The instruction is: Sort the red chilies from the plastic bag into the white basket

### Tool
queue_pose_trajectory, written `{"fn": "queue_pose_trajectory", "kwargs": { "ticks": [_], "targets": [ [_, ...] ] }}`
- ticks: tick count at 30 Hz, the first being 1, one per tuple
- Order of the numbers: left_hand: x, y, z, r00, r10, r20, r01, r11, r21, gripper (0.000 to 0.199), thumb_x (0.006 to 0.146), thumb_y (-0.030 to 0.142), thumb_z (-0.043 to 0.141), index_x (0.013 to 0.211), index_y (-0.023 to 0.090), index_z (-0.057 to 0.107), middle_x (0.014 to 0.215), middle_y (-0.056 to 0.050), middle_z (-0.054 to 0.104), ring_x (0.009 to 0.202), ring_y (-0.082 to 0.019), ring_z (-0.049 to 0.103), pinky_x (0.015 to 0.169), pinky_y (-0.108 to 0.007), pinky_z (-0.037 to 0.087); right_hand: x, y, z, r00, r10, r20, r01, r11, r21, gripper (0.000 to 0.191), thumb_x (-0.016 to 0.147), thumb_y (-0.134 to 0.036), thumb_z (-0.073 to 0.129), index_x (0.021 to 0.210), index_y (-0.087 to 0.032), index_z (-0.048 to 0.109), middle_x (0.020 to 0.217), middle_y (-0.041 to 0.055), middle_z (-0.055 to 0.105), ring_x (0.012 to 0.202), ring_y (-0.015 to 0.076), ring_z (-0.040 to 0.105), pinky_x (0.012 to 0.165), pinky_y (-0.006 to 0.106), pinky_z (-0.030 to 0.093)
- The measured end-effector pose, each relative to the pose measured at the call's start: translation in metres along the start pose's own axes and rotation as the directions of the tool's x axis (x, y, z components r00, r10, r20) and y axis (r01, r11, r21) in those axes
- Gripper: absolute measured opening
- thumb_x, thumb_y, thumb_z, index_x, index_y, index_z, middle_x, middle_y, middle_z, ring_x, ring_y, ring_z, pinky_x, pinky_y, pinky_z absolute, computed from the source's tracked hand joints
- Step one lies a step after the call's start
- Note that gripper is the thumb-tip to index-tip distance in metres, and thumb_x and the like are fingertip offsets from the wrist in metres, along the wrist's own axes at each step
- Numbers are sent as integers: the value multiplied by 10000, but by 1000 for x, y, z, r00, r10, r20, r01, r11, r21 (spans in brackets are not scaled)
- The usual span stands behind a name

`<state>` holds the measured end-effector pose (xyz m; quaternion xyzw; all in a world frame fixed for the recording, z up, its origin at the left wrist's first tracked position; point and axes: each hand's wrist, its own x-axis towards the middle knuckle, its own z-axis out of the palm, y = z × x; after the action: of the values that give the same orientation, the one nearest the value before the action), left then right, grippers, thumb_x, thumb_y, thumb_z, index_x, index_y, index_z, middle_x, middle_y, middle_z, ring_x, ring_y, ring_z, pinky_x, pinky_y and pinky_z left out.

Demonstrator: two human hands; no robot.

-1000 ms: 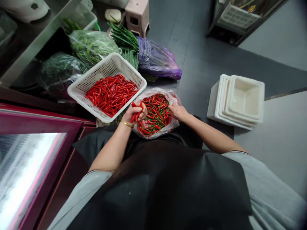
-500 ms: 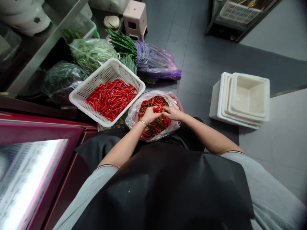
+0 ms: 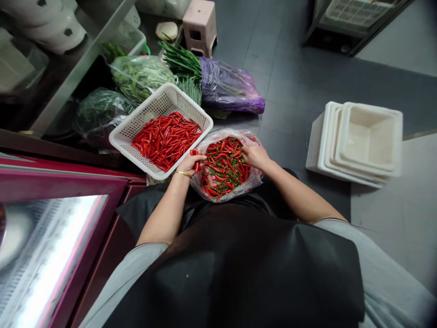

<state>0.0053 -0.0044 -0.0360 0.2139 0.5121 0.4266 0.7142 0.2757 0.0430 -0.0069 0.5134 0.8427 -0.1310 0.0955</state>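
Note:
My left hand [image 3: 191,165] is closed around several red chilies [image 3: 195,157], between the basket and the bag. Over the right side of the clear plastic bag [image 3: 254,178] is my right hand [image 3: 256,156], its fingers bent together; what they hold, if anything, I cannot make out. Red chilies with green stems [image 3: 226,166] fill the bag, which sits at my lap. To its left a white perforated basket [image 3: 124,132] stands tilted in view, holding a heap of red chilies [image 3: 167,139], mostly without visible stems.
Bagged leafy greens [image 3: 139,75] and a purple bag [image 3: 232,86] of long green stalks lie beyond the basket. A pink stool [image 3: 200,27] stands behind them. Nested white baskets [image 3: 370,136] are on the floor at right. A glass-topped magenta cabinet [image 3: 61,187] borders my left.
My hands have parted from over the bag's middle. The left moved left toward the basket with several chilies in it; the right shifted to the bag's right side. The view shifted slightly.

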Motion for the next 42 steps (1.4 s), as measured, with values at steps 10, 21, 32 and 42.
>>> {"fn": "queue_pose_trajectory", "kwargs": {
  "ticks": [10,21,32,42],
  "targets": [
    [-2,-17,27,987,-18,-158,13,999,-30,327,580,197,789,681,152,481,495,42,560,372,-61,469,414,-218,458,55,-61,15,990,-124,66,128,990,-65,358,943,-207,357,1123,-14,599,1104,282,616,976,319,637,766,372,474],
    [0,-20,66,926,344,-159,-347,938,7,330,582,291,815,748,151,567,561,62,562,412,-67,511,429,-211,429,6,-57,9,994,-42,-105,104,696,711,182,904,-287,498,818,-154,588,679,15,635,613,124,572,609,231,421],
    [-12,-13,54,918,350,-187,-366,929,-55,306,673,373,757,757,175,540,519,65,503,445,-74,500,513,-222,445,-5,-71,-14,997,-80,-11,29,228,973,453,851,-622,494,676,-215,401,489,-82,373,413,68,347,400,207,287],
    [-41,-3,61,853,510,-109,-483,852,204,220,701,292,757,775,172,588,650,34,570,521,-77,559,550,-210,450,-14,-75,-12,986,-152,74,-32,261,965,429,836,-578,550,656,-209,425,470,-77,395,390,75,374,382,214,339]
  ]
}}
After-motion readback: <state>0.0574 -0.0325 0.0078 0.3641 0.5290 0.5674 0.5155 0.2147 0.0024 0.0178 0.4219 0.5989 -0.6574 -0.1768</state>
